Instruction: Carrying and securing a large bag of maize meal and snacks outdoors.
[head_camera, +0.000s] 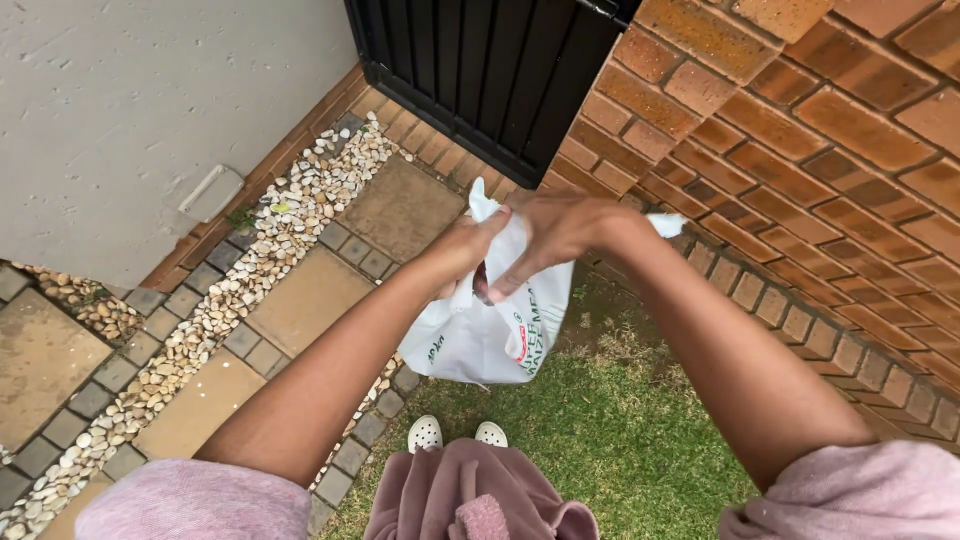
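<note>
1. Nearest to us: pink sleeves (190, 500) pushed up both forearms, a mauve garment bunched at the waist, and two white perforated clogs (455, 433) standing on the grass (600, 440).

2. Left hand (468, 250): fingers curled shut around the gathered neck of the white plastic bag (490, 335), on its left side.

3. Right hand (555, 235): laid over the top of the same neck, fingers bent down across it and pinching the plastic; one white tail of the bag pokes out past the wrist on the right, another rises above the left hand.

4. White plastic bag: held in the air between both hands, above the edge where grass meets paving. Its long axis runs up and down; the knotted or twisted neck points upward toward the hands, and the full, rounded body hangs below toward the clogs. Coloured print on its side. Contents hidden.

5. Ground to the left: square paving slabs (305, 300) edged with small grey cobbles, then a strip of pale pebbles (250, 270).

6. Farther: a grey plastered wall (130, 110) at left, a brick wall (820, 160) at right.

7. Farthest: a black barred gate (480, 70) between the two walls.
</note>
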